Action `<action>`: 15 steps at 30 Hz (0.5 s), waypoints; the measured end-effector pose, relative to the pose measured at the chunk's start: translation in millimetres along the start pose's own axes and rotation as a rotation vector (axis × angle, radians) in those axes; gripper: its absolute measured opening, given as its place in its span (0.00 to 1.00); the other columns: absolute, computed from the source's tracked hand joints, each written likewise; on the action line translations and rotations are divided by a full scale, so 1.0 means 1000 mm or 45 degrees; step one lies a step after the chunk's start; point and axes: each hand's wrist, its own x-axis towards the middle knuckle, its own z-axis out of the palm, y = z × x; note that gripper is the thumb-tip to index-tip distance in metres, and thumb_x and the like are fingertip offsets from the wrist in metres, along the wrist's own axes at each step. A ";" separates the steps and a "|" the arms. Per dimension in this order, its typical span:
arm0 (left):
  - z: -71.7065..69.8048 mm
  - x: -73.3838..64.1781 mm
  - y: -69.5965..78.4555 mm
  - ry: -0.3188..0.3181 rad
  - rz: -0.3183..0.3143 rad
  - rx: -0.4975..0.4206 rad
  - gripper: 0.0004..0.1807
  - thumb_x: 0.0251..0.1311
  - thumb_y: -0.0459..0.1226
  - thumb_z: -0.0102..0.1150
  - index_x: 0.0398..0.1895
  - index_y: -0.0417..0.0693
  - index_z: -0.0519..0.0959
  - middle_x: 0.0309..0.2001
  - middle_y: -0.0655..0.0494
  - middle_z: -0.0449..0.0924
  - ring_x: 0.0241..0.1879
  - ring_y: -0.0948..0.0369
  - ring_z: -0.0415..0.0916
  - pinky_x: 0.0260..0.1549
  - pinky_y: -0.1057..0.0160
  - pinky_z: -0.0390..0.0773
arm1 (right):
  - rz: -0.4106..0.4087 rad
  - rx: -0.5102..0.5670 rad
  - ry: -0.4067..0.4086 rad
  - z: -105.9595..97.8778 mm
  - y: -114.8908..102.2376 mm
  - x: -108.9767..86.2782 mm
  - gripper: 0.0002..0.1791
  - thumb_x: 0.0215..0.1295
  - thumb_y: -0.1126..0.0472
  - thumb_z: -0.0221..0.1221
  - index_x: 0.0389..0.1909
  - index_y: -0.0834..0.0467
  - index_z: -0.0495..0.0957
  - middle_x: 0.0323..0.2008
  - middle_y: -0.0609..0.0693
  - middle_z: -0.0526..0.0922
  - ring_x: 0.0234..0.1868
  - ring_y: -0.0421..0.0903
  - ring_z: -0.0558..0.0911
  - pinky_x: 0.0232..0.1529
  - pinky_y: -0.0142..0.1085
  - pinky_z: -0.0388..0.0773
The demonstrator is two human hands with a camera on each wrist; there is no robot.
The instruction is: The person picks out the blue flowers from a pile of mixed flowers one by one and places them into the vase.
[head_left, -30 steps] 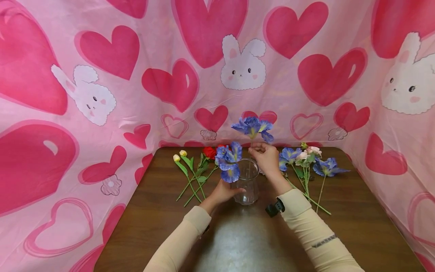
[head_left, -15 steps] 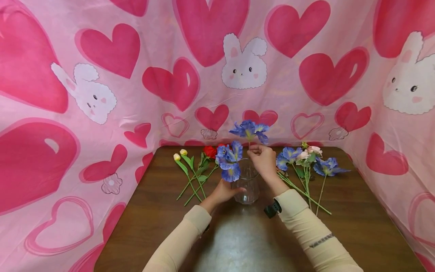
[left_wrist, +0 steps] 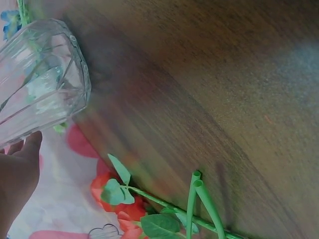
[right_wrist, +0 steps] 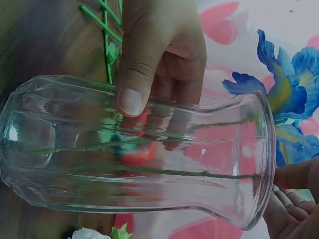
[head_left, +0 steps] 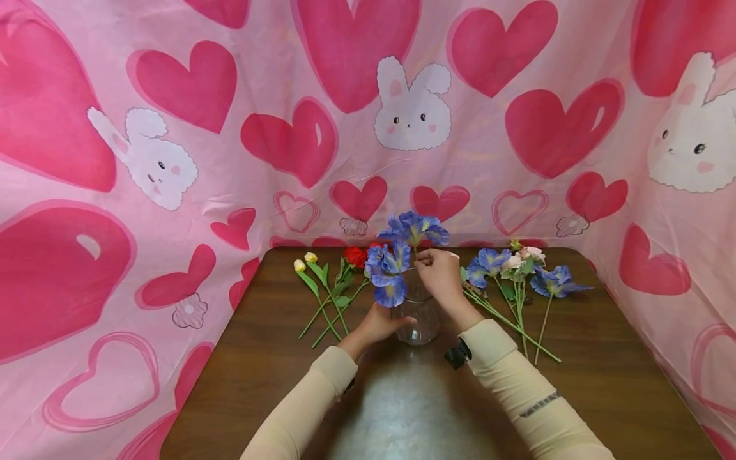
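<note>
A clear glass vase stands upright mid-table. My left hand grips its left side, the thumb in front and the fingers behind, as the right wrist view shows. One blue iris leans out over the left of the rim. At the vase's mouth, my right hand pinches the stem of a second blue iris, whose bloom rises above the fingers. Through the glass in the right wrist view, two green stems run down inside.
Yellow tulips and red flowers lie to the left on the brown table. Right of the vase are more blue irises and pale pink flowers. A pink heart-print cloth hangs behind.
My right hand has moved left and the iris it pinches has come down and left, closer to the other iris. The left hand and vase have stayed in place.
</note>
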 end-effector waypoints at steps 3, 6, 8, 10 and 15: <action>0.005 0.003 -0.018 0.022 0.010 0.062 0.48 0.50 0.28 0.72 0.70 0.29 0.52 0.68 0.33 0.59 0.68 0.48 0.57 0.63 0.49 0.62 | 0.002 -0.026 -0.042 0.000 -0.001 -0.001 0.08 0.59 0.65 0.65 0.37 0.65 0.85 0.30 0.56 0.86 0.31 0.51 0.84 0.31 0.44 0.80; 0.006 0.003 -0.022 0.033 -0.003 0.143 0.51 0.50 0.32 0.74 0.72 0.30 0.50 0.70 0.35 0.56 0.69 0.48 0.55 0.65 0.50 0.60 | 0.003 -0.043 -0.067 0.000 -0.002 -0.003 0.08 0.60 0.64 0.64 0.37 0.65 0.84 0.31 0.56 0.86 0.32 0.51 0.84 0.32 0.45 0.80; 0.006 0.002 -0.022 0.037 -0.026 0.169 0.52 0.50 0.34 0.74 0.72 0.31 0.50 0.70 0.36 0.56 0.70 0.48 0.55 0.65 0.50 0.59 | 0.004 -0.049 -0.071 0.001 -0.003 -0.003 0.08 0.60 0.64 0.64 0.37 0.65 0.84 0.31 0.56 0.86 0.32 0.52 0.84 0.32 0.45 0.80; 0.006 0.002 -0.020 0.040 -0.047 0.176 0.53 0.50 0.35 0.74 0.73 0.33 0.49 0.71 0.38 0.55 0.70 0.49 0.54 0.65 0.50 0.59 | 0.003 -0.055 -0.079 0.001 -0.003 -0.004 0.08 0.60 0.65 0.64 0.37 0.66 0.84 0.31 0.56 0.86 0.32 0.52 0.84 0.32 0.45 0.80; 0.005 0.001 -0.018 0.035 -0.058 0.176 0.54 0.51 0.36 0.74 0.74 0.35 0.48 0.72 0.40 0.54 0.71 0.49 0.52 0.66 0.50 0.58 | -0.005 -0.093 -0.092 0.003 -0.003 -0.004 0.07 0.59 0.65 0.64 0.36 0.65 0.85 0.30 0.55 0.86 0.30 0.51 0.83 0.30 0.44 0.80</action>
